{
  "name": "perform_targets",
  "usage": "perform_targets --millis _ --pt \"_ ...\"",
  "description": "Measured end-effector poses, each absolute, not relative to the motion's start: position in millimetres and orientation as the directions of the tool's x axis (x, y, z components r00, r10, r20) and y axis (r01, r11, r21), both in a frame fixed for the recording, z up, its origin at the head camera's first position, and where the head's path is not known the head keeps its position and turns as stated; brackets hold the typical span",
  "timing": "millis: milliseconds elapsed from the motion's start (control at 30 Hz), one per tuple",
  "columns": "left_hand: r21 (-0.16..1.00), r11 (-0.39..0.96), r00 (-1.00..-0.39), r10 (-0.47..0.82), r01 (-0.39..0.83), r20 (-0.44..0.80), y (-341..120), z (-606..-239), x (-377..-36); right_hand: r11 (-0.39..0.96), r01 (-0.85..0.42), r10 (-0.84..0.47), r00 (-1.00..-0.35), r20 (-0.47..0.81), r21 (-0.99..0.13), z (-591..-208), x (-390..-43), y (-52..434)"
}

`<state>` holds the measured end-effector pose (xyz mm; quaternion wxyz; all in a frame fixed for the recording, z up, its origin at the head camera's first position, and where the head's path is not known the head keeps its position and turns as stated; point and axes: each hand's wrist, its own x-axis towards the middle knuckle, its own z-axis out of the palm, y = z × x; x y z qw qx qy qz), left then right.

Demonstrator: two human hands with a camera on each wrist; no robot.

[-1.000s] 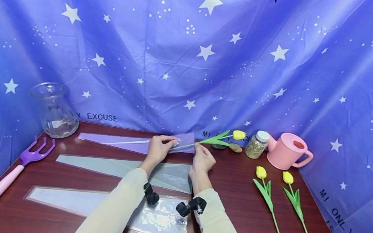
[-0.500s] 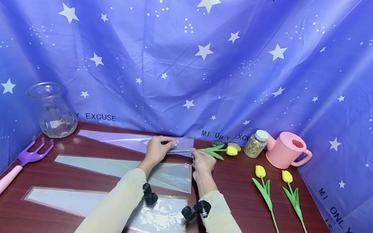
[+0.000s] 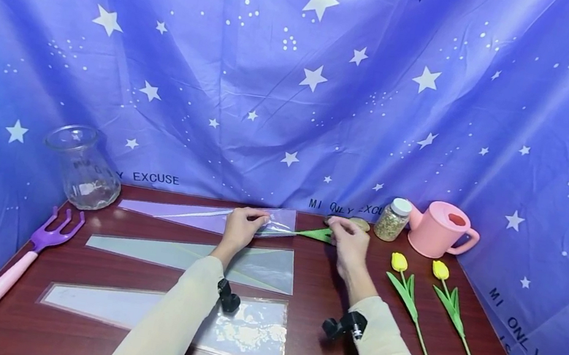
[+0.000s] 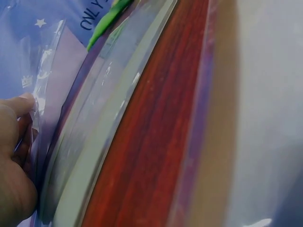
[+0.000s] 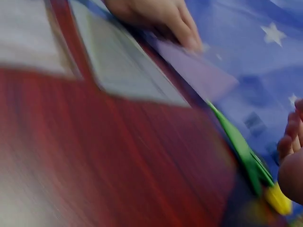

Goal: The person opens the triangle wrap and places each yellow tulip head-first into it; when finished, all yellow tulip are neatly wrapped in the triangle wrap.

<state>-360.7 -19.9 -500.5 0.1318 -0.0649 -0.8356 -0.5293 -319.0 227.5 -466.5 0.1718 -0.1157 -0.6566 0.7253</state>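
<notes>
Left hand (image 3: 241,225) pinches open the far purple sleeve's (image 3: 189,216) mouth while right hand (image 3: 348,241) grips the tulip (image 3: 316,233), stem lying inside.

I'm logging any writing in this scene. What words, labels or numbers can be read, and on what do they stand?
"ONLY EXCUSE" on the blue star backdrop, behind the glass vase; the "ONLY" is seen partly through the glass.
"MI ONLY EXCUSE" on the backdrop's hem near the jar.
"MI ONLY EXCUSE" again, then "IS THAT", on the right side panel.
The jar's contents bear no readable label.
</notes>
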Motion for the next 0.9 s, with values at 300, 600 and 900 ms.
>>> perform_targets --millis 300,600,900 --pt "0.879 0.418 -0.961 -0.04 0.231 0.272 -23 -502 -362 0.211 -0.124 0.197 -0.966 0.167 -0.97 -469 -337 289" --pt "0.88 0.414 -0.963 -0.03 0.232 0.268 -22 -503 -363 0.539 -0.193 0.031 -0.968 0.249 -0.82 -472 -355 317" --pt "0.877 0.417 -0.962 -0.018 0.239 0.271 -19 -502 -363 0.7 -0.252 -0.109 -0.962 0.25 -0.668 -480 -357 325"
